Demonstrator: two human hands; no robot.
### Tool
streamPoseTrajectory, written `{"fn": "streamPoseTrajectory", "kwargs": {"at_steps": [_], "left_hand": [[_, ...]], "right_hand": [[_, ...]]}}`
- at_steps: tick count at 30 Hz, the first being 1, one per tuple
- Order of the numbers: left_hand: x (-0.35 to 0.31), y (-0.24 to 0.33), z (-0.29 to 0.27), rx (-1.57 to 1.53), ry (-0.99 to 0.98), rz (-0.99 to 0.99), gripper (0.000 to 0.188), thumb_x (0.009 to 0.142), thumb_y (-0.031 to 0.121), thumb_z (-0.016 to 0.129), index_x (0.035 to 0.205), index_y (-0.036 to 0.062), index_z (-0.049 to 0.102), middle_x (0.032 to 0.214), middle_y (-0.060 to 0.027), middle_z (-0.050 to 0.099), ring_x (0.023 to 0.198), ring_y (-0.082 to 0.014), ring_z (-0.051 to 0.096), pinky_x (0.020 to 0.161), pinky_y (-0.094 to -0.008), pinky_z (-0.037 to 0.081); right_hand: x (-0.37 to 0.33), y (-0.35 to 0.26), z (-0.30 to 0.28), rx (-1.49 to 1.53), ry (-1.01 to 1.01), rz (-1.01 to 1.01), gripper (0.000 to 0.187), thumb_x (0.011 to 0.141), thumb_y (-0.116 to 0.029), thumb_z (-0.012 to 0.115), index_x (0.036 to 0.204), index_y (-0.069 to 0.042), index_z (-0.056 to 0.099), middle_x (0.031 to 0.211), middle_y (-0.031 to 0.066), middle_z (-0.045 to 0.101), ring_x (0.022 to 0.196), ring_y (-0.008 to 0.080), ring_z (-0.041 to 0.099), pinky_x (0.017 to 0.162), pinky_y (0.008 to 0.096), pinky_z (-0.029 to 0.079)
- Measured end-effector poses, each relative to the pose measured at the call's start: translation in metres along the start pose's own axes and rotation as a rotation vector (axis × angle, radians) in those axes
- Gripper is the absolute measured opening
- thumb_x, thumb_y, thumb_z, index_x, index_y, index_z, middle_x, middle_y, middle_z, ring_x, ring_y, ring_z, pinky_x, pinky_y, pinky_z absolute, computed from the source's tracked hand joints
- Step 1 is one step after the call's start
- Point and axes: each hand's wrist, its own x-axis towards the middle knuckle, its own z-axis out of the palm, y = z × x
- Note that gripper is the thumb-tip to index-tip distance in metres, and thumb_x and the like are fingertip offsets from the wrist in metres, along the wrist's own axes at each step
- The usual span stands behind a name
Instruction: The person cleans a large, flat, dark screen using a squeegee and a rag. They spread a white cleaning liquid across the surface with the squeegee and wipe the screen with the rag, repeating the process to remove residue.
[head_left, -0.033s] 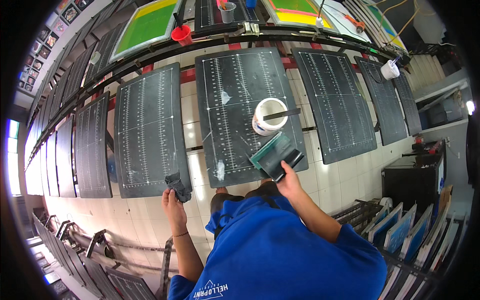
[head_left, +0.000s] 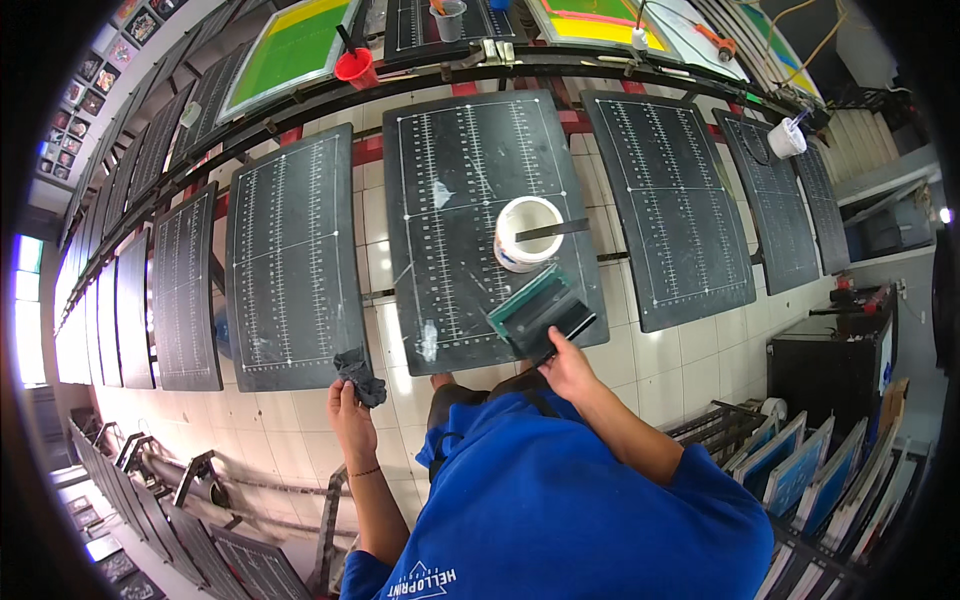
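Note:
My right hand (head_left: 567, 370) is closed on the dark handle of a wide squeegee (head_left: 545, 318) with a green blade edge. The squeegee is held over the near right part of the middle black platen (head_left: 450, 270), which bears white ruled lines. Just beyond it stands a white tub (head_left: 510, 253) with pale stuff inside and a dark flat spatula (head_left: 555, 231) across its mouth. At the near right corner of the platen to the left (head_left: 290, 250), my left hand (head_left: 352, 415) pinches a crumpled dark rag (head_left: 360, 378).
More black platens (head_left: 670, 210) stand to both sides. Along the far rail are a red cup (head_left: 355, 69), a grey cup (head_left: 449, 22) and framed screens (head_left: 285, 60). A white pot (head_left: 786, 139) sits far right. Several frames (head_left: 800, 465) lean in a rack near right.
The platens and tub sit slightly further left in the picture, and the squeegee with my right hand has shifted slightly left too. Both hands keep hold of the same things.

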Motion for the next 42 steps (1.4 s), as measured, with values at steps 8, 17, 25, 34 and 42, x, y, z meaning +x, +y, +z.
{"fn": "streamPoseTrajectory", "kwargs": {"at_steps": [8, 17, 25, 34, 42], "left_hand": [[-0.091, -0.023, 0.038, 0.154, 0.136, 0.034, 0.01, 0.103, 0.009, 0.051, 0.108, 0.0032, 0.056, 0.104, -0.0064, 0.064, 0.093, -0.0141, 0.063, 0.083, -0.0307, 0.053], [-0.123, -0.044, 0.016, -0.107, 0.29, 0.03, 0.007, 0.101, 0.008, 0.053, 0.108, 0.0067, 0.054, 0.102, -0.0051, 0.064, 0.092, -0.0142, 0.065, 0.08, -0.0292, 0.055], [-0.117, -0.06, 0.018, -0.136, 0.205, 0.032, 0.008, 0.101, 0.009, 0.052, 0.109, 0.0051, 0.053, 0.102, -0.0048, 0.064, 0.092, -0.0133, 0.064, 0.08, -0.0294, 0.055], [-0.096, -0.075, 0.025, -0.177, 0.177, -0.028, 0.011, 0.101, 0.008, 0.051, 0.108, 0.0023, 0.057, 0.102, -0.0045, 0.063, 0.091, -0.0119, 0.063, 0.081, -0.0295, 0.055], [-0.087, -0.085, 0.006, -0.12, 0.214, 0.009, 0.011, 0.101, 0.008, 0.051, 0.108, 0.0009, 0.056, 0.102, -0.0066, 0.063, 0.092, -0.0142, 0.064, 0.08, -0.031, 0.056]], "right_hand": [[-0.018, -0.092, -0.028, -0.998, -0.349, 0.319, 0.035, 0.099, -0.036, 0.06, 0.108, -0.002, 0.064, 0.1, 0.011, 0.07, 0.091, 0.0216, 0.068, 0.082, 0.0346, 0.056], [0.075, -0.165, 0.065, -1.444, -0.298, -0.999, 0.132, 0.059, -0.03, 0.094, 0.156, 0.0, 0.011, 0.148, 0.0213, 0.045, 0.14, 0.0363, 0.04, 0.115, 0.0426, 0.033], [0.081, -0.169, 0.062, -1.477, -0.335, -0.952, 0.137, 0.058, -0.03, 0.095, 0.158, -0.005, 0.006, 0.146, 0.0211, 0.042, 0.131, 0.0344, 0.048, 0.111, 0.041, 0.039], [-0.004, -0.194, 0.125, -1.543, -0.366, -1.325, 0.02, 0.096, -0.016, 0.061, 0.111, -0.004, 0.069, 0.082, 0.0093, 0.065, 0.072, 0.023, 0.061, 0.066, 0.0354, 0.048], [-0.003, -0.21, 0.146, -1.65, -0.337, -1.188, 0.021, 0.099, -0.023, 0.057, 0.1, -0.005, 0.068, 0.078, 0.0123, 0.067, 0.072, 0.0256, 0.065, 0.064, 0.0365, 0.048]]}}
